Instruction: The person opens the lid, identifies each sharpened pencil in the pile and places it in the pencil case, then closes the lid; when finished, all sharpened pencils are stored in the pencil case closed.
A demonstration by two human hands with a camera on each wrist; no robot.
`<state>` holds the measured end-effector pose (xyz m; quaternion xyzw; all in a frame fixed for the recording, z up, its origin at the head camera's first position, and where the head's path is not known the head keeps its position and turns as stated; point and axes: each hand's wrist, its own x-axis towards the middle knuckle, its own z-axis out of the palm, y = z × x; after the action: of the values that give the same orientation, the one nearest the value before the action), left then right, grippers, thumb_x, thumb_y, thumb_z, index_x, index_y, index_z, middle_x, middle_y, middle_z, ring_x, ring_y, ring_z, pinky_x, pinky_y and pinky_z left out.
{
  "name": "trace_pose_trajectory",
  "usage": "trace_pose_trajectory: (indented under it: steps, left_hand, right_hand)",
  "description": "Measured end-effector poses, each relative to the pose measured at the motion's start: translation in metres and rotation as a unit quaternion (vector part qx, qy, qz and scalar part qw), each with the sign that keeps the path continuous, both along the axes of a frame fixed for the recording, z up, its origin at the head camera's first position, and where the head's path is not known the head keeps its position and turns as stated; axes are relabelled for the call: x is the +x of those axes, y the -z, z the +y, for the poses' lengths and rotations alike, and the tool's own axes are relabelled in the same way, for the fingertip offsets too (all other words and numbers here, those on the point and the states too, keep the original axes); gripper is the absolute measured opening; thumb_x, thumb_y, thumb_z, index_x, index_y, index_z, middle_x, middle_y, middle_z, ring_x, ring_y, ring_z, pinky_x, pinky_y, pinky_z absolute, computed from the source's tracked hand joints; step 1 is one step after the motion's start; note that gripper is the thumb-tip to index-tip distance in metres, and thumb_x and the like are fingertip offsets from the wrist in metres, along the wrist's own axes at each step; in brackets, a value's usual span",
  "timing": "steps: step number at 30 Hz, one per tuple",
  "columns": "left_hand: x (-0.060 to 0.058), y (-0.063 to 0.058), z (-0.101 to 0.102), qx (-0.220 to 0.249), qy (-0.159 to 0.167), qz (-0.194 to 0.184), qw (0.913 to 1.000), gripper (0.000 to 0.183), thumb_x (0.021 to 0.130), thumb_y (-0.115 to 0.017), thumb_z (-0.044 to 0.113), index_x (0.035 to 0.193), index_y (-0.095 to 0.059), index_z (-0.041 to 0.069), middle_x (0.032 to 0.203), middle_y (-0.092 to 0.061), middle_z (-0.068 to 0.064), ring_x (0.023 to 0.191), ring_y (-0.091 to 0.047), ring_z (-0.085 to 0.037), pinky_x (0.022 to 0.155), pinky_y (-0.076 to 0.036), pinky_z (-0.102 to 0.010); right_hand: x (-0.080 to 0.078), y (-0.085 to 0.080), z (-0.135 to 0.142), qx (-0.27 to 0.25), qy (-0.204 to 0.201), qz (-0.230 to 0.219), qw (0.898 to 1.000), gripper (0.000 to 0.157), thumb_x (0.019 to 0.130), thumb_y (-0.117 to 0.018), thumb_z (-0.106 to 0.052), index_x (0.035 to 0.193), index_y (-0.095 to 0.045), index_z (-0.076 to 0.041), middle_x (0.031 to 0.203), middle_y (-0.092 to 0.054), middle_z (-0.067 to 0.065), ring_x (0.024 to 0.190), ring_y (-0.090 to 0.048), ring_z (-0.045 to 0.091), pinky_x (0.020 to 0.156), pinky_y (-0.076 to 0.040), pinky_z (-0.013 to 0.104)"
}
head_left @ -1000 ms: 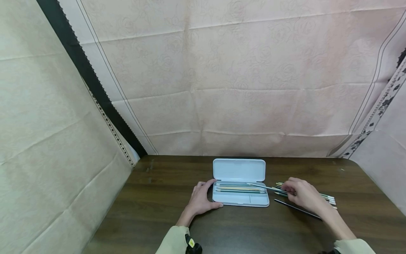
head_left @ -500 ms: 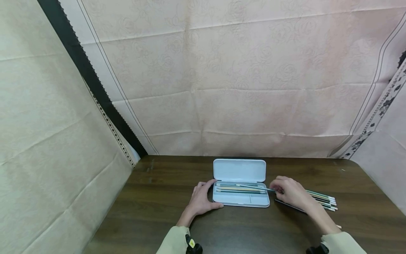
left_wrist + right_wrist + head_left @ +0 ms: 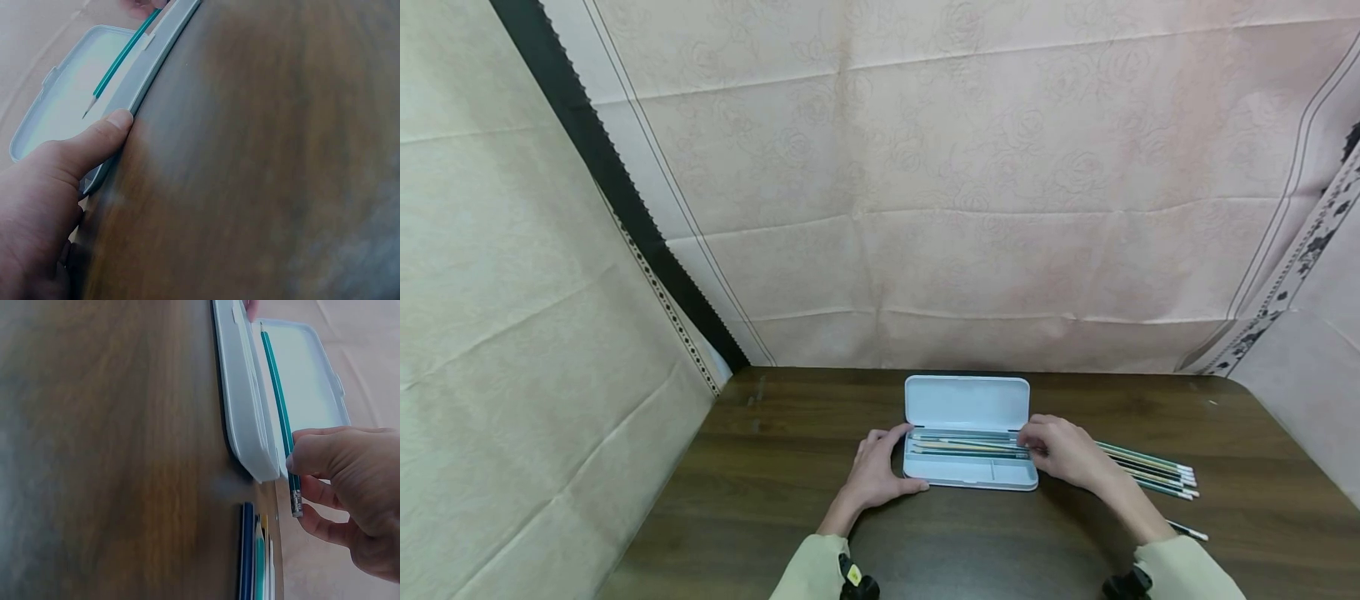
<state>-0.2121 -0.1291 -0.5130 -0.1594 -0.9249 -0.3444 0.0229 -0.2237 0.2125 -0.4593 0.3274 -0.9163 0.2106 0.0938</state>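
A light blue pencil case (image 3: 951,473) lies with its lid (image 3: 967,402) raised, and several pencils are in its tray. My left hand (image 3: 874,477) holds the case's left end, thumb at the front corner and fingers toward the back. My right hand (image 3: 350,487) pinches a green pencil (image 3: 279,394) near its metal eraser end. In the left wrist view, the tip of that pencil (image 3: 122,62) points toward the left hand, over the case. The right hand (image 3: 1063,454) is at the case's right end.
A bunch of loose pencils (image 3: 1153,471) lies on the brown wooden table (image 3: 985,542), right of the case and partly behind the right forearm. Another pencil (image 3: 1189,531) pokes out beyond that forearm. A pale patterned cloth (image 3: 970,208) hangs behind the table.
My right hand has moved left from the loose pencils to the case's right end, bringing the green pencil over the tray. My left hand has stayed in place on the case.
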Motion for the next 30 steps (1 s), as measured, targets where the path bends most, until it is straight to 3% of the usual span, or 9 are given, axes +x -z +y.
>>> trace_pose_trajectory:
  steps: [10,17,24,30]
  left_hand:
    - [0.000,0.001,-0.001,0.000,0.003,0.006,1.0000,0.091,0.071,-0.085,0.056,0.148,-0.047,0.023,0.133,-0.053,-0.004,0.116,-0.043,-0.027,0.093,-0.037,-0.049]
    - [0.000,0.000,0.000,0.002,0.003,0.007,1.0000,0.091,0.071,-0.086,0.055,0.148,-0.048,0.023,0.134,-0.053,-0.004,0.117,-0.043,-0.027,0.094,-0.037,-0.050]
    - [0.000,0.000,0.000,0.002,0.002,0.006,1.0000,0.091,0.071,-0.085,0.056,0.148,-0.048,0.024,0.132,-0.052,-0.005,0.116,-0.042,-0.026,0.093,-0.037,-0.049]
    - [0.000,0.000,0.000,-0.001,0.003,0.005,1.0000,0.091,0.071,-0.085,0.056,0.148,-0.048,0.023,0.132,-0.053,-0.004,0.115,-0.042,-0.026,0.093,-0.036,-0.049]
  right_hand:
    - [-0.005,0.000,-0.020,-0.005,-0.020,-0.004,1.000,0.022,0.078,-0.079,0.005,0.093,-0.075,-0.011,0.088,-0.064,-0.004,0.075,-0.055,0.011,0.072,-0.055,0.034]
    - [-0.008,0.003,-0.031,0.012,-0.013,-0.018,1.000,0.021,0.079,-0.079,0.002,0.094,-0.076,-0.013,0.089,-0.064,-0.005,0.076,-0.056,0.011,0.074,-0.055,0.034]
    - [-0.013,0.006,-0.036,0.013,-0.031,0.000,0.999,0.020,0.079,-0.079,0.004,0.091,-0.076,-0.013,0.087,-0.065,-0.004,0.074,-0.056,0.011,0.072,-0.055,0.035]
    - [-0.013,0.007,-0.033,0.012,-0.012,-0.007,1.000,0.020,0.080,-0.080,0.001,0.093,-0.076,-0.014,0.088,-0.065,-0.005,0.077,-0.058,0.011,0.074,-0.055,0.036]
